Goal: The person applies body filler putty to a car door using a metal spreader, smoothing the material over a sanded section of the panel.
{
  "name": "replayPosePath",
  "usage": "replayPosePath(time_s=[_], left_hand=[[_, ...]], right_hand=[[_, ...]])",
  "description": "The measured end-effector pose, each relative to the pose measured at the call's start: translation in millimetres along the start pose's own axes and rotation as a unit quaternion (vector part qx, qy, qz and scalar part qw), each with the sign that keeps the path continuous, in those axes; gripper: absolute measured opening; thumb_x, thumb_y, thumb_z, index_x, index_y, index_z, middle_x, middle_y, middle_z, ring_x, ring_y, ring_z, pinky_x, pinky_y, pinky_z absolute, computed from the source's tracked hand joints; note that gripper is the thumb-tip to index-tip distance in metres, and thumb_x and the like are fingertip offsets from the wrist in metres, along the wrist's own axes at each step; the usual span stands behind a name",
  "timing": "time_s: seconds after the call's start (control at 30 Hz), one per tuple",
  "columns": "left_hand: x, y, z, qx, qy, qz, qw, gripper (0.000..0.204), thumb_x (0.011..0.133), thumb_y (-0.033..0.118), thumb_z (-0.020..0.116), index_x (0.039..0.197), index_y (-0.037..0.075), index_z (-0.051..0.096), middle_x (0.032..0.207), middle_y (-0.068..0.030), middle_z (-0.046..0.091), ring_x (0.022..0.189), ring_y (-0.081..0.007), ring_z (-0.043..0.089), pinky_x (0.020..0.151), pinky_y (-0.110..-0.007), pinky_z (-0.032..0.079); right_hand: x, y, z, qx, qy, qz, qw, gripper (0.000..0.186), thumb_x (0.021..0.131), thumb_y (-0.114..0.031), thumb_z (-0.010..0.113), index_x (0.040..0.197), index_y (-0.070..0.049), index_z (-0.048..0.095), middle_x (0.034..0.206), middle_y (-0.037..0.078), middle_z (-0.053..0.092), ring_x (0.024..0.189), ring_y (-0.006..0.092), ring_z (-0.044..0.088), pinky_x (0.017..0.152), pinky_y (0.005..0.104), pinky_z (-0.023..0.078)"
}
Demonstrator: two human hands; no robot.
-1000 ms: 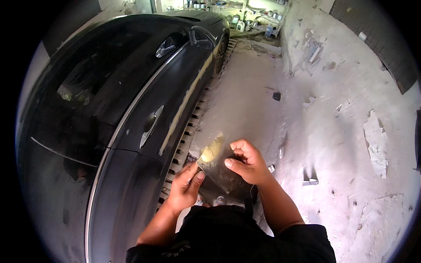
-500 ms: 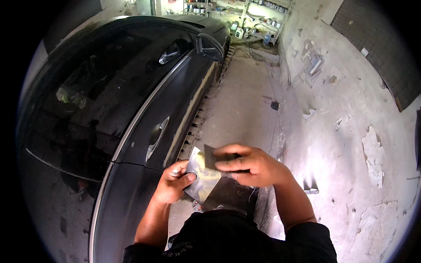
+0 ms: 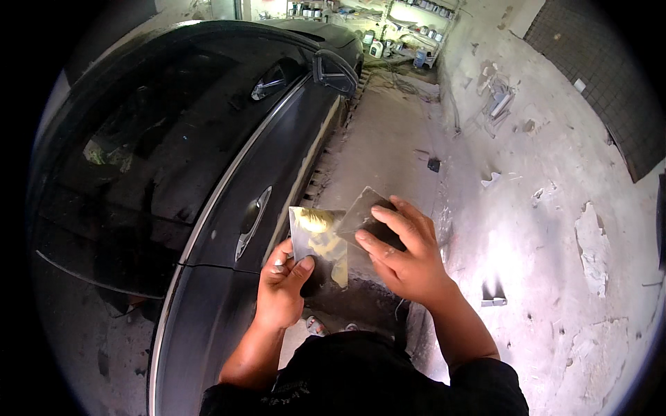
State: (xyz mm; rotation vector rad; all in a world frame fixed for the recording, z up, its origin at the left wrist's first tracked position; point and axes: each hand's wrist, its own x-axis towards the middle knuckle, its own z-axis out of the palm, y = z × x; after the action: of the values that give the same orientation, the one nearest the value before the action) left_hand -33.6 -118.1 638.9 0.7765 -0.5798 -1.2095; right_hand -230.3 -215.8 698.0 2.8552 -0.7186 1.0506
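Note:
In my left hand is a flat grey mixing plate, pinched with the thumb on top. Yellow putty sits in a lump by its far edge, with thinner smears below. My right hand grips a dark square putty spreader, fingers laid across its face. One edge of the spreader meets or overlaps the plate's right side; whether they touch I cannot tell. A dark car stands to the left of both hands, its door handle close to the left one.
A pale strip runs along the car's lower side. On the right rises a peeling white wall. Shelves with cans and bottles stand at the far end. A small black object lies on the floor by the wall.
My right hand has turned and lifted the spreader away from the middle of the plate, toward its upper right. The plate has swung more upright, and the putty lump now shows at its far edge.

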Motion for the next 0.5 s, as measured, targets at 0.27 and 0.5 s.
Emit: replayPosePath(time_s=[0.27,0.5], left_hand=[[1.4,-3.5,-3.2,0.129,0.013,0.065,0.989,0.032,0.093,-0.004,0.053,0.125,-0.004,0.050,0.115,-0.0110,0.062,0.102,-0.0127,0.057,0.088,-0.026,0.045],[10.7,1.7,-44.0,0.216,0.092,0.244,0.941,0.031,0.094,-0.002,0.052,0.125,-0.004,0.049,0.116,-0.0092,0.061,0.106,-0.0129,0.055,0.094,-0.026,0.040]], right_hand=[[-9.5,-1.7,23.8,-0.023,-0.072,-0.007,0.997,0.035,0.078,-0.016,0.063,0.113,-0.022,0.066,0.128,0.008,0.052,0.120,0.0370,0.047,0.089,0.0514,0.039],[-47.6,34.3,33.3,0.126,-0.091,0.193,0.969,0.040,0.076,-0.006,0.067,0.116,-0.011,0.066,0.129,0.012,0.051,0.120,0.0326,0.049,0.099,0.0416,0.040]])
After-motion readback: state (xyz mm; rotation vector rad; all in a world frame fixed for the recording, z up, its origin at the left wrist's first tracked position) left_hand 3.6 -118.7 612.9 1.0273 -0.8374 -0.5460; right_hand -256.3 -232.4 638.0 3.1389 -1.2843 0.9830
